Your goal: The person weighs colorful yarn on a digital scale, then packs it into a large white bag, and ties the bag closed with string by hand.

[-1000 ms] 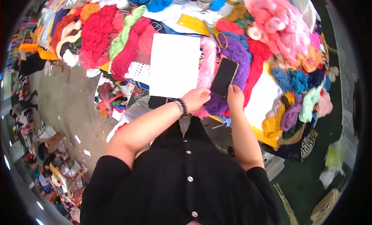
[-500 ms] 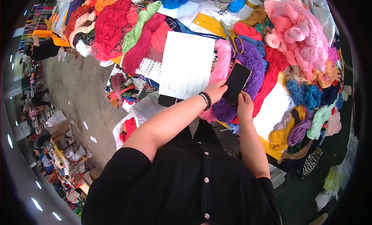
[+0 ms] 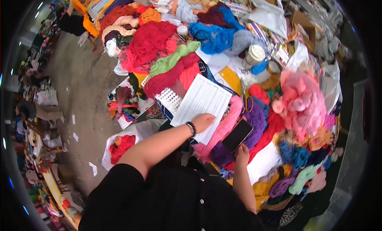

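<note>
My left hand (image 3: 203, 122), with dark beads at the wrist, lies on the lower part of a printed white sheet (image 3: 203, 101); its fingers look curled, but whether they grip the paper is unclear. My right hand (image 3: 242, 153) holds a black phone (image 3: 237, 135) by its lower right edge. Pink yarn (image 3: 223, 127) runs between the sheet and the phone. Beside the phone lies purple yarn (image 3: 256, 123), with yellow-handled scissors (image 3: 249, 104) above it.
Yarn heaps cover the table: crimson (image 3: 153, 40), green (image 3: 175, 57), blue (image 3: 211, 36) and pink (image 3: 302, 103). A lidded cup (image 3: 254, 55) stands at the back. A plastic bag (image 3: 137, 131) with red yarn is at the left. People are at the far left.
My left hand has left the phone and moved left onto the sheet. The phone stays in my right hand. The view has shifted, showing more of the table's far side.
</note>
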Available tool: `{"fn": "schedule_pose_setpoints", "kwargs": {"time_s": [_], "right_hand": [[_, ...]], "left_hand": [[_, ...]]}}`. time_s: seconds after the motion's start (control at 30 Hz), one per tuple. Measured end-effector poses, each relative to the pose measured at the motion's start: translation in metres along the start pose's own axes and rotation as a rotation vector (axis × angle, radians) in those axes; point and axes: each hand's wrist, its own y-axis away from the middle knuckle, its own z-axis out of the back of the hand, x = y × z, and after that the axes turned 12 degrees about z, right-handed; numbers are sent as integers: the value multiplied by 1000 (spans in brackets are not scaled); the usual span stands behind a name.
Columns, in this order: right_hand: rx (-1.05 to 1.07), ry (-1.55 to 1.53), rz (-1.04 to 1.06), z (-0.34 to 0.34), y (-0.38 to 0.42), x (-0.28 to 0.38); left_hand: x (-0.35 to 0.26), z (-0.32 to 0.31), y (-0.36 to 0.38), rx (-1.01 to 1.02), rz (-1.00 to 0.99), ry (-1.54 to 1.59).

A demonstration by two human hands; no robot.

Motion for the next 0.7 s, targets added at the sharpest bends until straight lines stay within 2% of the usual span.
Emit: {"fn": "schedule_pose_setpoints", "kwargs": {"time_s": [0.03,0.1,0.13,0.17,0.2,0.27,0.3,0.37,0.43,0.53,0.57,0.63,0.7], "right_hand": [[-32,-49,-38,1,2,9],[-179,136,220,10,-10,-9],[-222,279,370,-1,-4,16],[-273,421,519,-18,10,48],[-247,451,622,-28,6,60],[-224,543,731,-71,3,101],[-157,675,833,-90,-6,116],[-91,831,1102,-149,-22,160],[24,858,1204,-206,-47,190],[163,974,1289,-298,-85,222],[231,944,1284,-330,-101,230],[363,884,1261,-398,-129,252],[416,1002,1471,-464,-158,271]], "left_hand": [[12,23,-7,-95,-41,-21],[20,86,-15,-287,-16,-77],[33,118,-29,-411,-81,-112],[11,162,-30,-348,10,-311],[4,188,-27,-599,-39,-244],[13,244,-52,-780,31,-335],[21,268,-69,-901,21,-414],[23,311,-100,-1022,59,-536],[24,350,-123,-1012,109,-557],[38,397,-152,-941,29,-801],[46,407,-162,-932,29,-783],[68,423,-179,-848,-92,-782],[87,426,-190,-864,-79,-711]]}}
